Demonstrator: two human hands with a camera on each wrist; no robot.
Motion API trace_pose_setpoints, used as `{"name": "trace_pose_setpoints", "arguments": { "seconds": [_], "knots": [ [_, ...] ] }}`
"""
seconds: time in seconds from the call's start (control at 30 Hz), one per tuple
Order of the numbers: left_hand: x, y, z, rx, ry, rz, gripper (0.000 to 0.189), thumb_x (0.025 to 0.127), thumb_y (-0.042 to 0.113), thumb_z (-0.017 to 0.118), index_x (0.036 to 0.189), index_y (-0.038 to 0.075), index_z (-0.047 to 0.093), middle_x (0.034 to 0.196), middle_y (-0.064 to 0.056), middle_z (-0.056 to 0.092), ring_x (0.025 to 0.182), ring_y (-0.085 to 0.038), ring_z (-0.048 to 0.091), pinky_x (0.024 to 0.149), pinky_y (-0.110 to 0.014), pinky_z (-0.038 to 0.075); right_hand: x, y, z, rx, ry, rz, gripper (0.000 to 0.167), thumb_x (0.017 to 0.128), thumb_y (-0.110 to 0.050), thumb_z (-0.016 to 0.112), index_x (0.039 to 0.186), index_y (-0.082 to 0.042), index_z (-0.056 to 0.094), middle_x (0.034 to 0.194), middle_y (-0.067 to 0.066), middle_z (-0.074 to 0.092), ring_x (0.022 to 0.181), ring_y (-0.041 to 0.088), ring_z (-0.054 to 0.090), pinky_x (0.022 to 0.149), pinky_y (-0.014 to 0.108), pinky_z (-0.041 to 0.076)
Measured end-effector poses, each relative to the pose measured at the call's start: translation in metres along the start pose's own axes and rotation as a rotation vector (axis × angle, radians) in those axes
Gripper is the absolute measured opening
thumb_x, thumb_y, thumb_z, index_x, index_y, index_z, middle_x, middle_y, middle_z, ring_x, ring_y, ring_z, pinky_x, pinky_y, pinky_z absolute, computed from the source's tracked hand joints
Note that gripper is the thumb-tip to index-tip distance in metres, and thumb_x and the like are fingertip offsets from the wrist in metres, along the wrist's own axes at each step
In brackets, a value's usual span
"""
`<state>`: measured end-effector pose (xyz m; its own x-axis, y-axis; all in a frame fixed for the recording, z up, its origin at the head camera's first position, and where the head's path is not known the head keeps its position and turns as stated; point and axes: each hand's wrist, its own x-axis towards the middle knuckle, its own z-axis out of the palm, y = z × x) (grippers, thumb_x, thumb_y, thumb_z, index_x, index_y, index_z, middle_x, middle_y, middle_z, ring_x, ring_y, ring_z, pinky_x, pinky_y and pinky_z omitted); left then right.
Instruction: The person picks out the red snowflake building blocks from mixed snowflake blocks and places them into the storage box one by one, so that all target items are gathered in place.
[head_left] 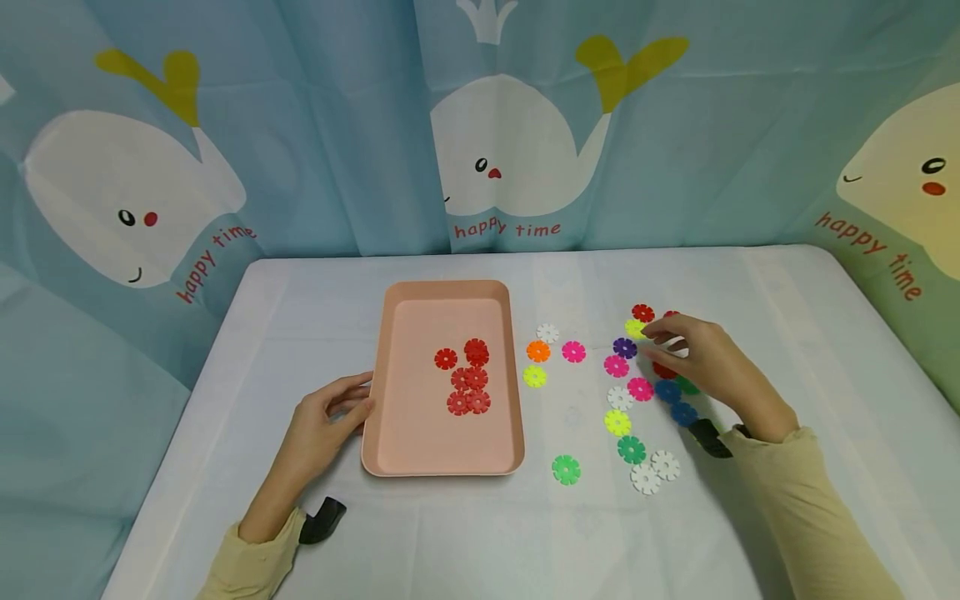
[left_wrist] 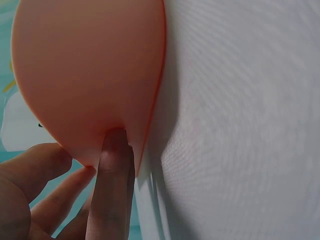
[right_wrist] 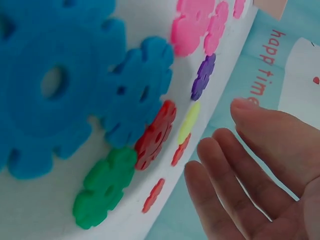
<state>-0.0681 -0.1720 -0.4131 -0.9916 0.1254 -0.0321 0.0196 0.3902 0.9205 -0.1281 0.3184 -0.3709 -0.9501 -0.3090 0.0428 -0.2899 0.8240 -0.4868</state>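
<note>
A pink tray (head_left: 412,442) lies on the table, with several red snowflake-shaped building discs (head_left: 458,403) near its middle. My left hand (head_left: 322,429) holds the tray's left edge, and in the left wrist view a finger (left_wrist: 115,185) presses the outside of the tray. Over the scattered discs on the right hovers my right hand (head_left: 708,367), its fingers loosely bent and apart. The right wrist view shows nothing between them. Close to that hand are a purple disc (head_left: 625,348), a yellow disc (head_left: 634,329), a red disc (head_left: 642,312) and blue discs (head_left: 667,391).
Between tray and right hand lie an orange disc (head_left: 537,351), a pink disc (head_left: 573,352) and a lime disc (head_left: 535,376). Green discs (head_left: 632,450) and white discs (head_left: 645,479) are nearer the front. A whale-print curtain (head_left: 337,150) hangs behind the white table (head_left: 450,542).
</note>
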Motion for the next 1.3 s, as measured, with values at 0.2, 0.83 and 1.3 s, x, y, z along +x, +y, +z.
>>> {"name": "trace_pose_setpoints", "arguments": {
  "seconds": [0.2, 0.83, 1.3],
  "knots": [
    [0.000, 0.001, 0.000, 0.007, 0.001, -0.006, 0.040, 0.096, 0.010, 0.067, 0.134, 0.002, 0.060, 0.116, -0.019, 0.069, 0.106, -0.031, 0.068, 0.074, -0.024, 0.060, -0.003, 0.003, -0.003, 0.017, -0.059, 0.059, 0.037, 0.086, -0.005, 0.077, 0.119, 0.006, 0.064, 0.111, 0.022, 0.066, 0.101, 0.039, 0.064, 0.084, 0.052, 0.058],
    [0.000, 0.000, 0.000, -0.014, -0.004, -0.012, 0.040, 0.096, 0.012, 0.067, 0.134, 0.002, 0.060, 0.116, -0.020, 0.069, 0.106, -0.032, 0.068, 0.074, -0.027, 0.061, -0.006, 0.021, -0.007, 0.037, -0.162, 0.181, 0.049, 0.082, -0.014, 0.082, 0.121, 0.007, 0.061, 0.110, 0.021, 0.065, 0.102, 0.036, 0.060, 0.078, 0.034, 0.060],
    [0.000, 0.000, 0.000, -0.012, -0.006, -0.003, 0.040, 0.097, 0.013, 0.066, 0.135, 0.002, 0.060, 0.118, -0.020, 0.068, 0.107, -0.031, 0.068, 0.074, -0.025, 0.061, -0.003, 0.021, -0.005, 0.064, -0.209, 0.238, 0.043, 0.083, -0.020, 0.083, 0.112, 0.005, 0.064, 0.099, 0.013, 0.067, 0.092, 0.027, 0.062, 0.068, 0.019, 0.055]
  ]
}}
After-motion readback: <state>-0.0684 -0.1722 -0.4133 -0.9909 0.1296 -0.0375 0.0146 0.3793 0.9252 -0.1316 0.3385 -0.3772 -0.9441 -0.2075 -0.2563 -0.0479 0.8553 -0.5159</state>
